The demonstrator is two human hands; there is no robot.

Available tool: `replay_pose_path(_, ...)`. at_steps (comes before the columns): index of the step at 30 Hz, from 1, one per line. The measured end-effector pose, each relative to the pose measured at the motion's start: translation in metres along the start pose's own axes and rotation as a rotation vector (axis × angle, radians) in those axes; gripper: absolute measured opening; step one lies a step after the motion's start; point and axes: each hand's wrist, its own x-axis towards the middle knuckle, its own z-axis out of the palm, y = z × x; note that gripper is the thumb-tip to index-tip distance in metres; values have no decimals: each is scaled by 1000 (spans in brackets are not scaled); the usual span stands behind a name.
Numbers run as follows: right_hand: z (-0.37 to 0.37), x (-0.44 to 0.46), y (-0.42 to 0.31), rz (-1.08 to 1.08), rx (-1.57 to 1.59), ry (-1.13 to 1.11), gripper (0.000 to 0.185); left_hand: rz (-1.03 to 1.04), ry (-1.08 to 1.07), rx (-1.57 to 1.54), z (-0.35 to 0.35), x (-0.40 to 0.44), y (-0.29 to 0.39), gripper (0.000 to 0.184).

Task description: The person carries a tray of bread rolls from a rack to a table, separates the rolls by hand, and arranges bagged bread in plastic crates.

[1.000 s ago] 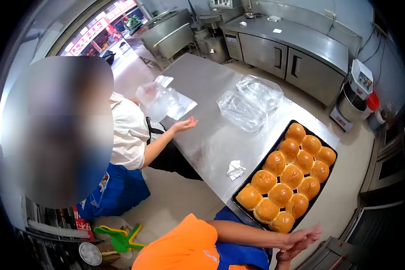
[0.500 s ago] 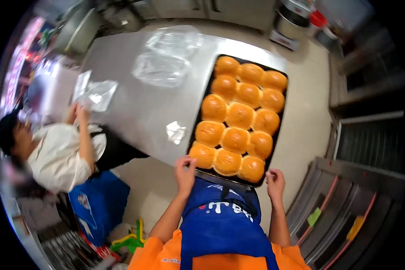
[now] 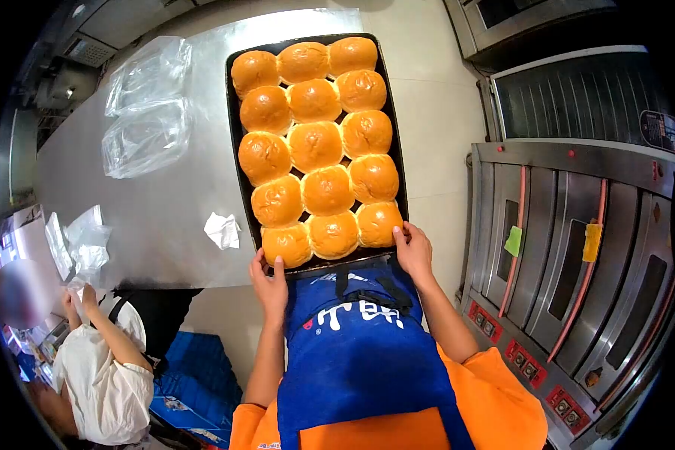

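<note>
A dark baking tray (image 3: 399, 176) lies before me on the metal table, filled with rows of glossy golden buns (image 3: 327, 190) that touch each other. My left hand (image 3: 270, 289) is at the tray's near left corner, fingers along the outer side and thumb up by the front rim, close to a corner bun. At the near right corner, my right hand (image 3: 415, 255) has its fingers and thumb around the rim beside another bun. Both hands appear closed on the tray's edge; the undersides of the fingers are hidden.
Clear plastic bags (image 3: 146, 112) and a crumpled white paper (image 3: 223, 230) lie on the metal table (image 3: 195, 187). At lower left a person in a white shirt (image 3: 112, 375) handles a bag. Blue crates (image 3: 195, 382) stand below the table; an oven (image 3: 570, 255) stands on the right.
My view has swung to the right. Both hands have come from just beside the tray's near corners onto them, and the fingers have loosened from a pinch to take the rim.
</note>
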Motion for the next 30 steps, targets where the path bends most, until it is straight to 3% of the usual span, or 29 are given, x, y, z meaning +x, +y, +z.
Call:
replay_pose_path(4, 6, 1, -2, 54, 13, 27, 48, -84, -45, 14, -3, 6, -14, 49)
replay_pose_path(8, 5, 12, -4, 253, 222, -20, 45, -220, -6, -178, 0, 14, -8, 42)
replay_pose_path(11, -5, 16, -9, 265, 292, -72, 41, -264, 11, -378, -1, 19, -2, 34)
replay_pose_path(14, 7, 12, 1, 22, 253, 115, 34, -402, 19, -566, -9, 22, 11, 22)
replay_pose_path(16, 10, 12, 3, 163, 604, -1, 32, -512, 67, -600, -17, 26, 21, 19)
replay_pose_path(19, 4, 23, 6, 415, 985, -167, 36, -675, 7, -768, -29, 37, 29, 32)
replay_pose_path(20, 2, 30, 6, 501, 1087, -222, 38, -727, -118, -832, -33, 48, 14, 44)
replay_pose_path(23, -23, 47, -26, 594, 1427, -411, 51, -801, -339, -1118, -33, 78, 14, 54)
replay_pose_path(24, -41, 54, -44, 601, 1510, -653, 64, -823, -398, -1195, -34, 85, 26, 61)
replay_pose_path(25, -59, 59, -64, 540, 1574, -661, 67, -781, -424, -1333, -39, 88, 66, 70)
replay_pose_path(27, -82, 71, -95, 423, 1699, -677, 75, -508, -550, -1420, -37, 98, 115, 74)
replay_pose_path(29, -37, 136, -29, 101, 1834, -1329, 80, -675, -437, -1283, -23, 128, 109, 76)
replay_pose_path(30, -52, 124, -75, 447, 1413, -751, 84, -767, -442, -1253, -13, 146, 110, 80)
